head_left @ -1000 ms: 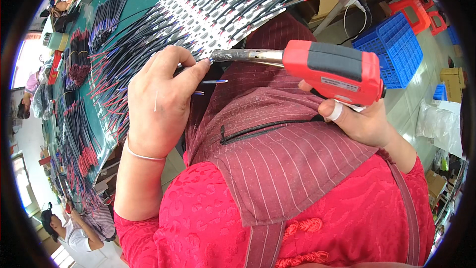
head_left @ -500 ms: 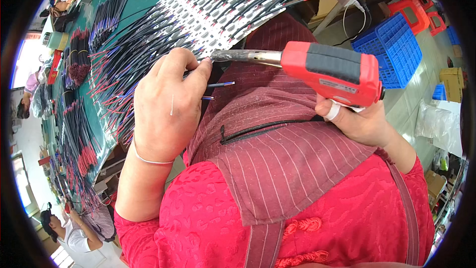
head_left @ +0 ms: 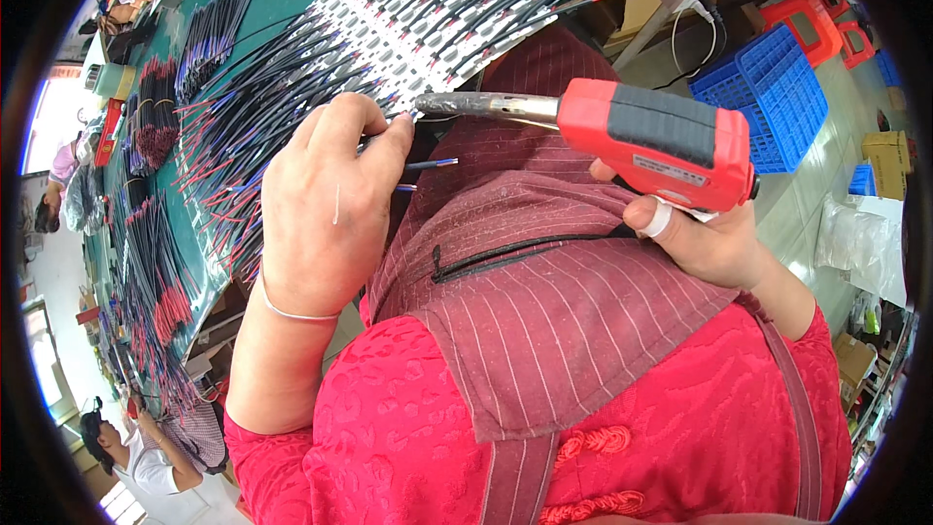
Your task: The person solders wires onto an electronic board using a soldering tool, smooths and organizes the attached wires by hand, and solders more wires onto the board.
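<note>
My right hand grips a red and black soldering gun, with white tape round one finger. The gun's dark metal barrel points left, its tip by the near corner of a white panel of small boards. Thumb and forefinger of my left hand are pinched on a thin wire at that corner. Its dark, blue-ended length appears to stick out to the right below my fingers; the pinched end is mostly hidden. Rows of black cables with red and blue ends lie across the panel.
Cable bundles lie on the green table to the left. Blue plastic crates, red stools and a cardboard box stand on the floor at right. A co-worker sits at lower left.
The soldering gun has shifted slightly right, its tip drawing a little up and back from my left fingertips. My left hand has stayed nearly in place.
</note>
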Motion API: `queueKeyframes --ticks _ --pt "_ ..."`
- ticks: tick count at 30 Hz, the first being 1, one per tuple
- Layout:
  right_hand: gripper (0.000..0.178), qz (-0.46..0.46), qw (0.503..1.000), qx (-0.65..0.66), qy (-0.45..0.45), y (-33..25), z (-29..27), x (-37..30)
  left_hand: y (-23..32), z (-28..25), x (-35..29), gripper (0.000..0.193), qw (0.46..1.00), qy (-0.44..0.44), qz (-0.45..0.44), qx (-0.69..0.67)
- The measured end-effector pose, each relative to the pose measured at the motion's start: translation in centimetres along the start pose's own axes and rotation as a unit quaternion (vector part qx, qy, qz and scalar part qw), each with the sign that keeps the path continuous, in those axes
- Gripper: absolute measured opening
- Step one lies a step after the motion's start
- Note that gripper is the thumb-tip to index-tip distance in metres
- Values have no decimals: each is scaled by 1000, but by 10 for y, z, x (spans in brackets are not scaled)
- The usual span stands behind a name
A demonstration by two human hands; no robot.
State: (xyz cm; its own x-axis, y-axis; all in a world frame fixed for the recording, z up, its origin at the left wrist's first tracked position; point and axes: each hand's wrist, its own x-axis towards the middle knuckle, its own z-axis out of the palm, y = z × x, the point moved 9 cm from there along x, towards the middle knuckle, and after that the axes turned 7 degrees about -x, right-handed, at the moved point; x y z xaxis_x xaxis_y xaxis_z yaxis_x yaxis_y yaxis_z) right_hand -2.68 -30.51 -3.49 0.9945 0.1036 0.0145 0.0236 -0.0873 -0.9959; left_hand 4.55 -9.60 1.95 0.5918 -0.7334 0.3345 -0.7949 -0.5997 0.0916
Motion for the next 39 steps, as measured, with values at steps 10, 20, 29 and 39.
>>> queueKeyframes --ticks 10,20,29,39 --pt "33 18 997 -78 -21 -3 2 -1 0 -1 0 30 1000 4 5 0" --pt "37 -14 999 -37 15 -7 -1 0 -1 -2 1 30 1000 6 5 2" --pt "33 -18 1000 0 -2 1 4 0 -1 -2 1 32 1000 -5 0 10" --pt "34 -31 999 -24 -1 -3 8 5 -1 -1 -1 34 1000 -4 -5 10"
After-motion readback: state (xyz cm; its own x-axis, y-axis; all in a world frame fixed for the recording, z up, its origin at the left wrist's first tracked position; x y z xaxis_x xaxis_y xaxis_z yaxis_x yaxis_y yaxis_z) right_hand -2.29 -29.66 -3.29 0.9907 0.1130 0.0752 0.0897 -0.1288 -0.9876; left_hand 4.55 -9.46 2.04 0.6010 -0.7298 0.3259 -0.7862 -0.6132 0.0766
